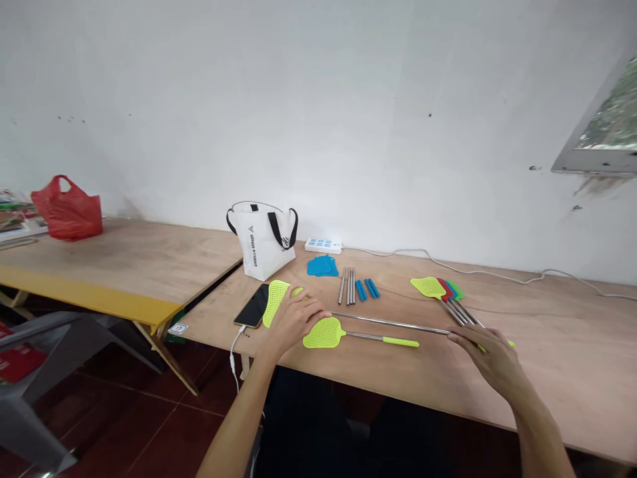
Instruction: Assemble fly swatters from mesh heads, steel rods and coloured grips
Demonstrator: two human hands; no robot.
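My left hand (pixel 297 315) is closed around the neck of a yellow-green fly swatter (pixel 391 322), just beside its perforated head. The swatter's metal rod is drawn out long and runs rightward to my right hand (pixel 490 355), whose fingers wrap its handle end; most of that handle is hidden. A second, shorter yellow-green fly swatter (pixel 323 334) lies flat on the table in front of the rod. Behind the rod lie blue swatter heads (pixel 322 266), several metal tubes (pixel 350 289) and blue handles (pixel 367 289). A fanned pile of fly swatters (pixel 428 287) in yellow-green, red, blue and green lies near my right hand.
Left of my left hand lies a black phone (pixel 253 307) with a white cable attached. Behind it stand a white bag (pixel 266 245) and a power strip (pixel 323 245) against the wall. Another table (pixel 144 252) at left holds a red plastic bag (pixel 72 211).
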